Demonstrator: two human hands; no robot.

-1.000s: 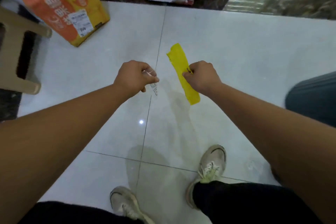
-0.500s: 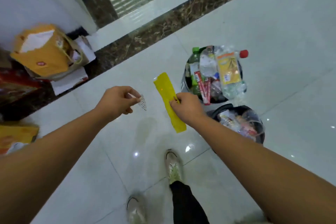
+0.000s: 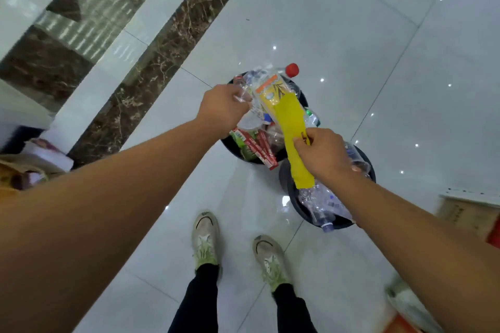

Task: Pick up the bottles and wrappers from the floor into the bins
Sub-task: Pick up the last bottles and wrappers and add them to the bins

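A person stands on a glossy pale tiled floor [image 3: 351,35], seen from their own head looking down past both bare forearms to two black bins set side by side. The left hand [image 3: 223,108] pinches a small clear wrapper [image 3: 243,96] between curled fingers, above the left edge of the far bin [image 3: 234,150]. That bin is heaped above its rim with packets, red-and-green sachets and a red-capped bottle [image 3: 292,70]. The right hand [image 3: 323,157] pinches a long yellow wrapper [image 3: 290,121] by one long edge, roughly at mid-length, between thumb and fingers. The yellow strip is in the air, not touching the floor. Its long axis runs away from the person, leaning a little to the left. The far end points over the heap in the far bin and the near end hangs above the rim of the near bin [image 3: 284,178], which holds mostly crushed clear bottles. The step in hand looks like dropping both wrappers in. To do it well, each hand should probably move over the middle of its chosen bin's opening and go low before the fingers loosen, since light film drifts. The yellow strip would go in best end-first rather than lying across both rims. The far heap is so full that anything laid on top may slide off.
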